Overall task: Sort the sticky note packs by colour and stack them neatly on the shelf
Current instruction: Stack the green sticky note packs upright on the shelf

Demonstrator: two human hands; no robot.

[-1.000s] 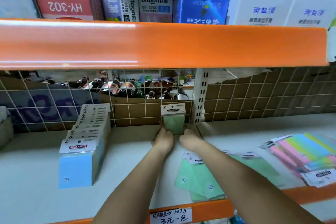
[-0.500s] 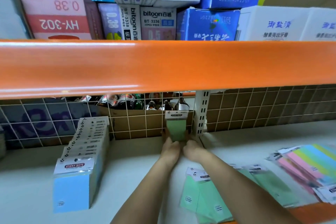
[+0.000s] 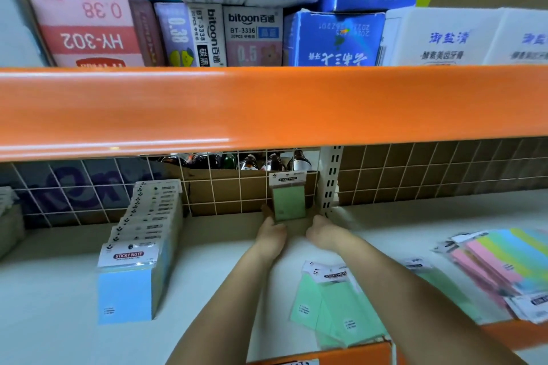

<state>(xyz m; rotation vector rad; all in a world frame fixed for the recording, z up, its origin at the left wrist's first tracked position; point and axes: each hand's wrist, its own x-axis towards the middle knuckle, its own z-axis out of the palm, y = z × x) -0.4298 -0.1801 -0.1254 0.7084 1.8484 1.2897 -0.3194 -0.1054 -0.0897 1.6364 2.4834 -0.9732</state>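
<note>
At shelf back | green pack (image 3: 289,201) upright against wire grid (image 3: 225,195), long axis vertical | my left hand (image 3: 271,234), right hand (image 3: 321,231) flank its base, touching; finger curl hidden | loose green packs (image 3: 335,305) nearer right hand

Hands: two in shot, left hand (image 3: 271,235) and right hand (image 3: 321,231), one on each side of the upright green pack (image 3: 289,200).
Upright green packs: one, standing against the wire grid (image 3: 415,175).
Loose green packs: at least three lying flat in an overlapping pile (image 3: 338,305) near the front edge; exact number hard to tell.
Blue packs: one row (image 3: 133,252), roughly a dozen standing front to back; exact number unclear.
Multicolour packs: one fanned heap (image 3: 504,264) on the right, several packs; count unclear.
Orange beams: two, the upper beam (image 3: 267,107) and the front lip (image 3: 341,354).
Boxes on the upper shelf: about ten visible, with a pink HY-302 box (image 3: 89,29) among them.
Bottles behind the grid: several dark ones (image 3: 272,161), partly hidden.
</note>
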